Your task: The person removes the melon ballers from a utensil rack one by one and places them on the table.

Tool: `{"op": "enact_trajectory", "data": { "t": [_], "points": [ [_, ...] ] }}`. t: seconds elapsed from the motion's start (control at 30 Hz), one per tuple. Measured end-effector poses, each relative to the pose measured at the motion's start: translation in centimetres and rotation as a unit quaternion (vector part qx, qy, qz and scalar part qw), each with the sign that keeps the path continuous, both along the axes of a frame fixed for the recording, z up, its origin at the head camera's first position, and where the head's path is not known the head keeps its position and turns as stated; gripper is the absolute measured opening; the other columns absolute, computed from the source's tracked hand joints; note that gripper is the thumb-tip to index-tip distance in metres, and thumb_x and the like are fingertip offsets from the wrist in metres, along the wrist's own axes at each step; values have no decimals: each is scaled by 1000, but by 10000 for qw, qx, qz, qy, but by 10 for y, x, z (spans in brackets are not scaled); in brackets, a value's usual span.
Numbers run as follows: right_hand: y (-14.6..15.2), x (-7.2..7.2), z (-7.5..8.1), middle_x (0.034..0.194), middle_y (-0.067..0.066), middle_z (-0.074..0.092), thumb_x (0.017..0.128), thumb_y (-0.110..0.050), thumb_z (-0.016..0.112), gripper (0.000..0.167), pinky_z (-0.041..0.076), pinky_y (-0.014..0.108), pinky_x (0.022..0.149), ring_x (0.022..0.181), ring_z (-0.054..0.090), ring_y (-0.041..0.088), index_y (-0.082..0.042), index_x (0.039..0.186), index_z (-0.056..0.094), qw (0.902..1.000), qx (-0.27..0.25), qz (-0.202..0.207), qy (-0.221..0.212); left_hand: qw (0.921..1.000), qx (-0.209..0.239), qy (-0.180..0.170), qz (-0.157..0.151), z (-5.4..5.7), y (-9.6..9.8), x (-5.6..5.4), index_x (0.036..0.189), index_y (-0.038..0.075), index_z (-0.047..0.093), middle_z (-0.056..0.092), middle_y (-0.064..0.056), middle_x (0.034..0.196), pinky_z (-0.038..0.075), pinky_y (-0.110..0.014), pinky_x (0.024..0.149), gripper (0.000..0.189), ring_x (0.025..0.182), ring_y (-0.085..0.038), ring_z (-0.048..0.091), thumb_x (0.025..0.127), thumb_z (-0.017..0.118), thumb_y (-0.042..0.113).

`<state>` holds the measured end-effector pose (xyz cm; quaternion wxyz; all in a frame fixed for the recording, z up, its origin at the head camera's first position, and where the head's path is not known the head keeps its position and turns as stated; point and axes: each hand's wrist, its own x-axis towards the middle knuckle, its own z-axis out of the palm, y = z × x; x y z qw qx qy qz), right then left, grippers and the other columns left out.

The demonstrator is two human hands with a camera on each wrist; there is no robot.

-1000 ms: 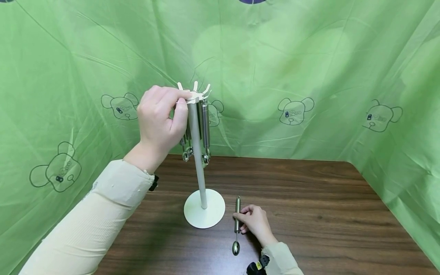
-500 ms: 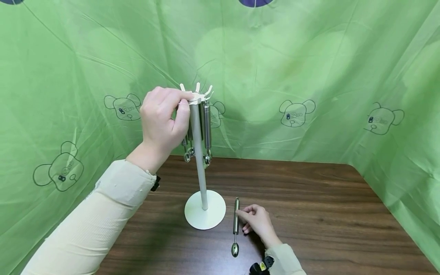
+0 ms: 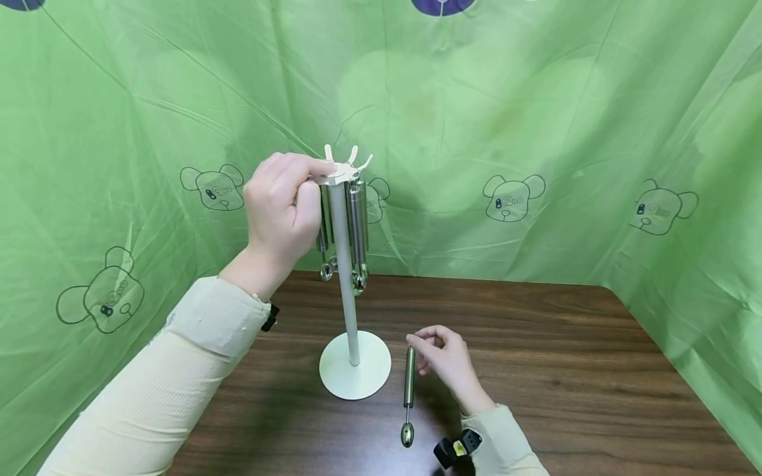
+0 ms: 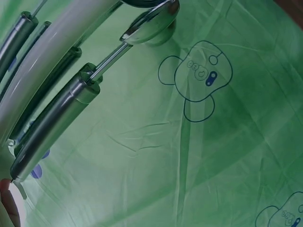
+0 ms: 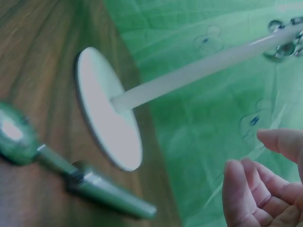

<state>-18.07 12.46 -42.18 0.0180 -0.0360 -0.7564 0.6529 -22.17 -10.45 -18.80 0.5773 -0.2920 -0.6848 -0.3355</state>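
At the top of a white utensil stand (image 3: 344,291), my left hand (image 3: 280,205) grips the pronged holder, index finger over it and thumb below. Several metal utensils (image 3: 357,225) hang from it, some hidden behind the hand and pole. In the left wrist view, one hanging utensil (image 4: 57,127) shows a thick steel handle and a rounded head, and a fingertip (image 4: 8,203) is by its handle's end. A small metal scoop (image 3: 408,383) lies on the table right of the stand's base. My right hand (image 3: 446,363) is just above its handle end, thumb and fingers apart in the right wrist view.
The stand's round white base (image 3: 355,387) rests on a dark wooden table (image 3: 536,370). Green curtain (image 3: 440,112) printed with bear heads encloses the back and both sides.
My right hand has moved up along the scoop from mid-handle to its far end, leaving the scoop on the table. The stand's prongs and hanging utensils have turned to the right under my left hand.
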Motion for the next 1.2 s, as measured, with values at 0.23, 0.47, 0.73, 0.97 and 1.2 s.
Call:
{"op": "enact_trajectory", "data": {
  "t": [0.23, 0.47, 0.73, 0.97, 1.2],
  "points": [
    [-8, 3, 32, 68, 8, 63, 87, -13, 73, 23, 57, 33, 50, 48, 59, 13, 4, 100, 67, 9985, -268, 305, 376, 10000, 4, -46, -84, 2, 0, -1, 80, 4, 75, 73, -11, 75, 42, -41, 68, 41, 66, -28, 59, 79, 35, 5],
    [-17, 6, 62, 71, 11, 64, 89, -14, 71, 22, 59, 39, 57, 54, 64, 15, 4, 102, 67, 9935, -392, 639, 862, 9998, -115, -121, -68, 3, -2, 0, 83, 3, 76, 74, -12, 78, 45, -43, 70, 40, 68, -29, 63, 79, 36, 4],
    [-28, 7, 100, 90, 21, 71, 91, -11, 68, 22, 61, 36, 70, 70, 71, 16, 4, 108, 67, 9831, -417, 1034, 1449, 9985, -508, -192, -4, 6, -8, -2, 84, 1, 74, 75, -13, 82, 48, -45, 79, 39, 77, -31, 70, 81, 36, -1],
    [-35, 9, 124, 101, 23, 73, 92, -11, 67, 25, 61, 36, 77, 78, 73, 15, 2, 113, 67, 9778, -404, 1277, 1611, 9947, -985, -304, 71, 9, -14, 1, 90, 0, 74, 76, -15, 89, 46, -45, 90, 39, 87, -33, 71, 83, 36, -4],
    [-40, 12, 145, 103, 13, 74, 91, -16, 69, 25, 59, 33, 82, 87, 73, 20, -5, 113, 70, 9760, -87, 1273, 1763, 9891, -1402, -447, 99, 14, -18, 6, 94, 1, 74, 75, -14, 92, 46, -49, 89, 39, 91, -34, 67, 86, 36, 2]
  ]
}}
